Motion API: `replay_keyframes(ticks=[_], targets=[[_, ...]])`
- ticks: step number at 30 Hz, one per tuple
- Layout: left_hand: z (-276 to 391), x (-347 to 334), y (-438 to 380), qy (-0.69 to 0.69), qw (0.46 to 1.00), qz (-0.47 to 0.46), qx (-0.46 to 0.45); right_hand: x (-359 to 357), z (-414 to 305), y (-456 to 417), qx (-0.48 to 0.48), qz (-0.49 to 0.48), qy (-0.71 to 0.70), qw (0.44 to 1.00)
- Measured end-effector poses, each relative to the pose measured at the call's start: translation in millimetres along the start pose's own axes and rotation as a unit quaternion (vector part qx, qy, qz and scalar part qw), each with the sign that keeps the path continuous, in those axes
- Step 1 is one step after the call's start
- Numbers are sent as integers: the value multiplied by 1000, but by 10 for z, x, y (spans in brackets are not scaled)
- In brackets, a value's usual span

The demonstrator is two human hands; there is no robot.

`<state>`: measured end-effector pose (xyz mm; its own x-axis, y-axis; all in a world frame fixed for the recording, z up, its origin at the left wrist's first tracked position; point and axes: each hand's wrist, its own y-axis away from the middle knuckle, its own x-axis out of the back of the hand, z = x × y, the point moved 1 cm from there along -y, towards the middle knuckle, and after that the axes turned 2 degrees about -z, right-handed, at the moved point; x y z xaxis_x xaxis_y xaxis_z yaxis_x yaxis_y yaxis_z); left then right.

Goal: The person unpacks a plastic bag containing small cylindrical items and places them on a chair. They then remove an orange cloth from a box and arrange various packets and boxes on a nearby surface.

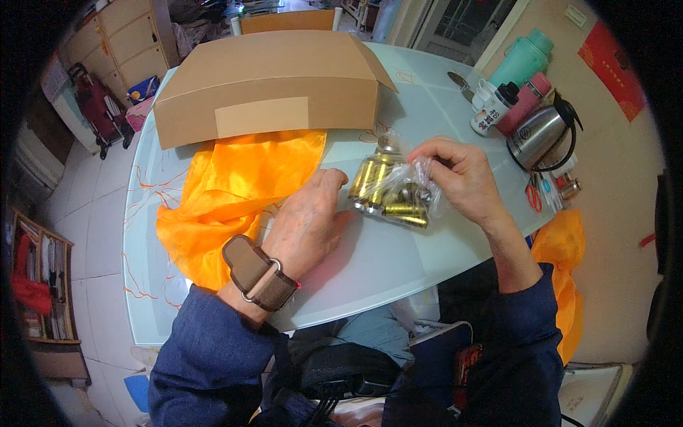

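Observation:
A transparent plastic bag (392,176) of several shiny gold-coloured cylinders sits on the glass table, slightly right of the middle. My right hand (461,173) pinches the bag's gathered plastic between thumb and fingers. To its left, my left hand (309,219) is apart from the bag, fingers bent, thumb spread, nothing visible in it. Beneath and beyond that hand lies a crumpled orange sheer cloth (251,176), its far end meeting the front of a cardboard box (267,80). A brown strap band (261,272) circles my left wrist.
Loose orange threads (155,192) lie on the table (373,277) at left. Along the right side stand a steel jug (541,136), a pink flask (525,104), a white bottle (493,109) and a green flask (523,58). Red-handled scissors (532,196) lie near the right edge. Orange cloth (563,267) hangs beyond it.

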<state>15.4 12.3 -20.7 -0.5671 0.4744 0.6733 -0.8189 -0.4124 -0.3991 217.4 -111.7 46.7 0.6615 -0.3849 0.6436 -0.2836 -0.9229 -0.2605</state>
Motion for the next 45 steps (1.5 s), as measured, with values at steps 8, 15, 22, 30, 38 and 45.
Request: replay_keyframes(ticks=[8,15,22,30,38,45], targets=[[57,20,12,-6,998,-35,49,309,-67,255,-7,39,28,999],[-69,-83,13,-43,999,1,-12,834,-63,850,-17,53,96,994],[-229,-55,6,-35,998,-46,39,1149,-65,1851,-68,138,75,985],[-129,-50,34,-83,994,-47,59,1100,68,3198,-304,201,143,920],[-176,9,-19,-132,988,-73,30,706,756,4595,-453,227,198,839],[-287,9,-5,-134,988,-66,27,406,1273,5487,-492,214,272,799]])
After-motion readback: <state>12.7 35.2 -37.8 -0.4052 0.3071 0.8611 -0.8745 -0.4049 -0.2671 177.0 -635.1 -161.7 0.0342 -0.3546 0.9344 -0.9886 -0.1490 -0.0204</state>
